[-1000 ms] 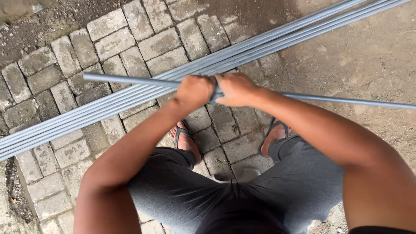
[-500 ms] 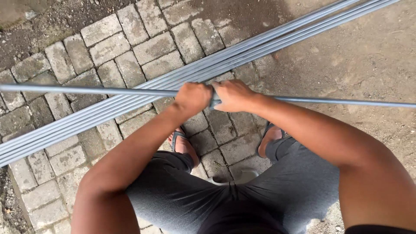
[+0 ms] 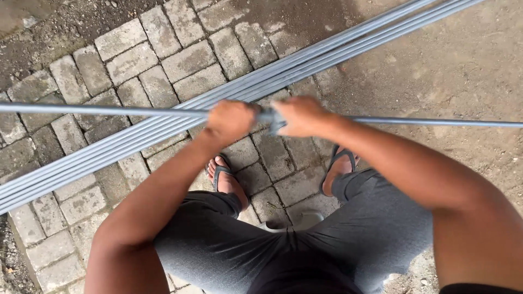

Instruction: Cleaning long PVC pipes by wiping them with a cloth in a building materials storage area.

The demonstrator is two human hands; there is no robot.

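A long thin grey metal rod (image 3: 103,110) runs level across the whole view, held up at about waist height. My left hand (image 3: 231,120) is closed around it near the middle. My right hand (image 3: 300,116) grips it just to the right, and a small stretch of rod (image 3: 266,115) shows between the two fists. Both hands look slightly blurred. Beneath them a bundle of several long grey rods (image 3: 163,133) lies on the ground, slanting from the lower left to the upper right.
I stand in grey trousers and sandals, with my left foot (image 3: 222,174) and my right foot (image 3: 339,166) on stone pavers (image 3: 131,60). Bare concrete (image 3: 452,71) spreads to the right. Dirt lines the top left edge.
The held rod has slid leftward until it spans the whole view. Both hands stay closed on it and sit slightly lower in view.
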